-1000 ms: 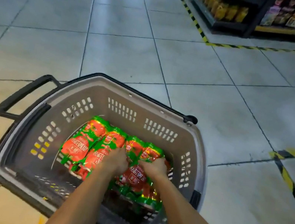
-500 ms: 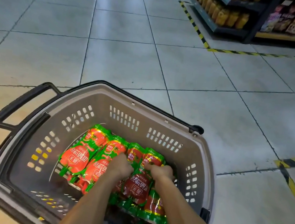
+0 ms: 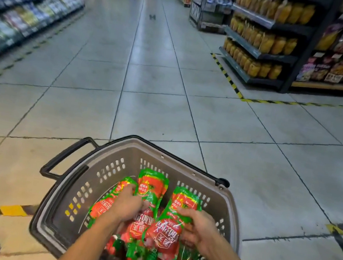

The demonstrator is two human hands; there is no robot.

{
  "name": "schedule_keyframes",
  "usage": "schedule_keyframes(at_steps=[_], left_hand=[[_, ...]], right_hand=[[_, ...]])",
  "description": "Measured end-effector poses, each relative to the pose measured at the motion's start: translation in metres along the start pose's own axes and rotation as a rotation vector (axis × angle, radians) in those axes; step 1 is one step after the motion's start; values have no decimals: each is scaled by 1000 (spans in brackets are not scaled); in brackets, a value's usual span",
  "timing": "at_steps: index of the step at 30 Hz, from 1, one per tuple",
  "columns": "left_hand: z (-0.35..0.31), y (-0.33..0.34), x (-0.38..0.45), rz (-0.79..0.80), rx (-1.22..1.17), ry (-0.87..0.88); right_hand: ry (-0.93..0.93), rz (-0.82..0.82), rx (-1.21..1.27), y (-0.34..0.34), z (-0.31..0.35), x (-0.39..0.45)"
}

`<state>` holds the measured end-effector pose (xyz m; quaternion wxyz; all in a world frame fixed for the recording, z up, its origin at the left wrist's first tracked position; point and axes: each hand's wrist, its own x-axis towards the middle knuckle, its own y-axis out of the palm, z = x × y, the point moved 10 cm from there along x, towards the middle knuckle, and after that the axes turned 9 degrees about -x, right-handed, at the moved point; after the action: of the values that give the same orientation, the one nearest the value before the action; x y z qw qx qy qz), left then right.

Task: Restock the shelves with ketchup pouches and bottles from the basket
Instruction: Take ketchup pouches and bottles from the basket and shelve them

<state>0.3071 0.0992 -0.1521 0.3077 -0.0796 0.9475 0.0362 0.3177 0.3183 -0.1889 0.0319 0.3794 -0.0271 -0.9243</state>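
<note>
Gathering ketchup pouches out of the grey basket, which sits on the tiled floor at 6 o'clock of the view. Left hand curled over the tops of two pouches at 11 o'clock inside the basket, fingers closed on the foil. Right hand curled round the edge of a further pouch at 1 o'clock inside the basket, fingers and thumb pinching it from the side. Held pouches tilted up clear of the heap; more red-and-green pouches lying loose beneath at 6 o'clock. No bottles discernible among the contents.

Step in hand, by judgement: pick-up from the basket, not yet the placing. No pouch seen on any shelf from this position.

Shelving with yellow packs standing at 2 o'clock, well apart from the basket; blurred shelving at 10 o'clock. Destination shelf for ketchup not identifiable from this view.

Next move calls for lifting both handfuls clear of the basket rim without snagging the folded handle at 9 o'clock, then turning toward the proper shelf. Risk noted: slippery foil, several pouches per grip, likely to slide out if the hold loosens.
</note>
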Motion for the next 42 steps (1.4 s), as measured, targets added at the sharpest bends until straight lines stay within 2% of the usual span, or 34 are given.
schedule_keyframes(at_steps=[7,10,15,18,22,26,30,37,42], left_hand=[[-58,-84,-125,-1,-430,135],[-63,-137,-186,-90,-605,241],[-37,-216,-301,-227,-921,366],[-4,-257,-376,-362,-1054,437],[52,-310,-479,-590,-1045,539],[122,-352,-571,-862,-1037,595],[183,-370,-633,-1046,-1080,654],[274,-370,-673,-1138,-1328,711],[321,-375,-690,-1222,-1419,738]], right_hand=[[-197,295,-20,69,66,-86],[-240,445,-17,126,82,-130],[-278,585,-57,229,72,-209],[-332,685,-160,288,52,-264],[-389,732,-221,351,15,-320],[-298,843,-232,408,-38,-362],[-187,930,-289,453,-94,-387],[-11,1056,-427,499,-194,-406],[31,1039,-511,518,-244,-407]])
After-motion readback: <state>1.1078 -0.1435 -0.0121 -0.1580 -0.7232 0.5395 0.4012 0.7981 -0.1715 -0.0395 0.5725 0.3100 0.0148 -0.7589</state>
